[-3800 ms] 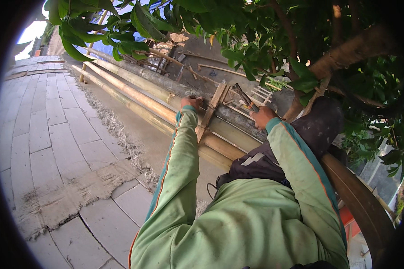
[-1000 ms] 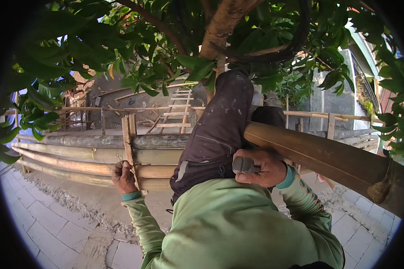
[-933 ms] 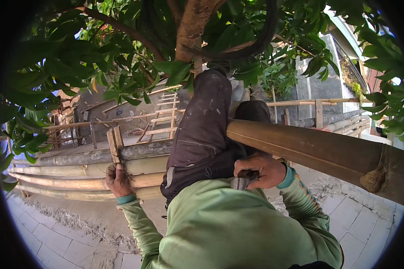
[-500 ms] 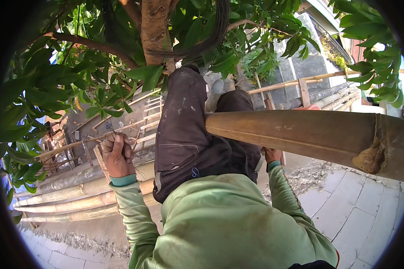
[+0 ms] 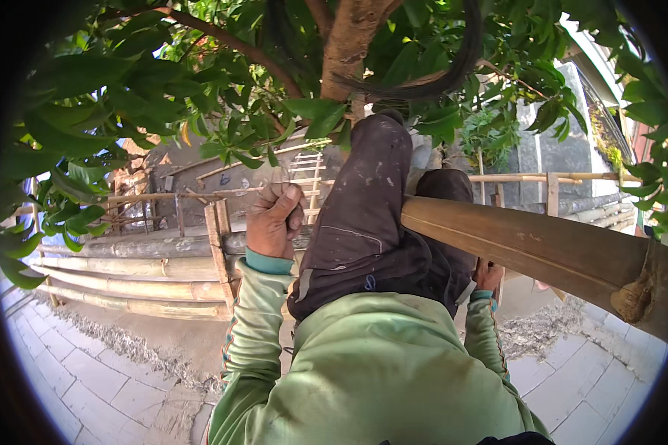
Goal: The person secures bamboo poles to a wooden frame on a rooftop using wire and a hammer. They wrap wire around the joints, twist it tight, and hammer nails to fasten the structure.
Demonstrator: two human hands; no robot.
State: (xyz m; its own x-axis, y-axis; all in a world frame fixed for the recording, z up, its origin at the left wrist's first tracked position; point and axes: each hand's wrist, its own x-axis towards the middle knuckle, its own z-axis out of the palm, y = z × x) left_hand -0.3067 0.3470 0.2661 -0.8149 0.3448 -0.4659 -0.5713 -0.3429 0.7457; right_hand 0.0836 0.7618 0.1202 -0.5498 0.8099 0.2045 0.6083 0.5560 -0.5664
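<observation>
My left hand (image 5: 274, 219) is raised beside my left thigh, its fingers curled and the thumb pressed to the index finger. A faint thin wire shows at the fingertips. Lower and to the right, my right hand (image 5: 488, 274) is by my right knee, partly hidden under a large split bamboo piece (image 5: 527, 239). Its visible fingers look curled, but what they hold is hidden. The bamboo slants from between my dark trousers (image 5: 356, 200) to the right edge. A coil of dark wire (image 5: 464, 67) hangs at the tree in front of me.
A tree trunk (image 5: 349, 48) and leafy branches (image 5: 74, 126) crowd the far side. Stacked bamboo poles (image 5: 141, 288) run at the left, by an upright wooden stake (image 5: 219, 252). A bamboo rail (image 5: 519, 178) crosses at the right. Paving (image 5: 119, 371) lies far below.
The view has swung, so my body, the tree and the bamboo appear further right. My left hand remains pinched and now sits closer to my thigh; my right hand stays low under the bamboo.
</observation>
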